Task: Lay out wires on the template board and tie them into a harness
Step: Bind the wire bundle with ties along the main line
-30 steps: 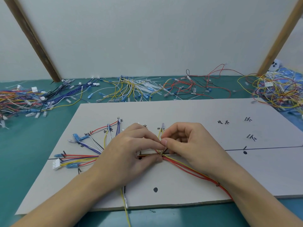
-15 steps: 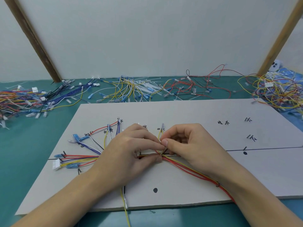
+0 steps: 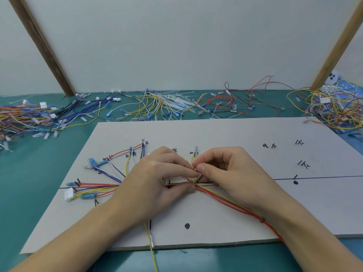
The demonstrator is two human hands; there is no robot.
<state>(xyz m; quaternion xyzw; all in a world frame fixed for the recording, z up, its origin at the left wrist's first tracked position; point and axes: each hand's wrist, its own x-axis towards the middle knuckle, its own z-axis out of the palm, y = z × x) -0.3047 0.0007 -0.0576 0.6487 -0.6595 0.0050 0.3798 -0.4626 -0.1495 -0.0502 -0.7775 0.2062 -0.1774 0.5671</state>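
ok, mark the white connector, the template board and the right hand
white connector [image 3: 69, 194], head view, middle of its housing
template board [image 3: 235, 134], head view, bare far part
right hand [image 3: 233, 173], head view, back of hand

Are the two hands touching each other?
Touching. In the head view the left hand and right hand meet fingertip to fingertip over the wire bundle.
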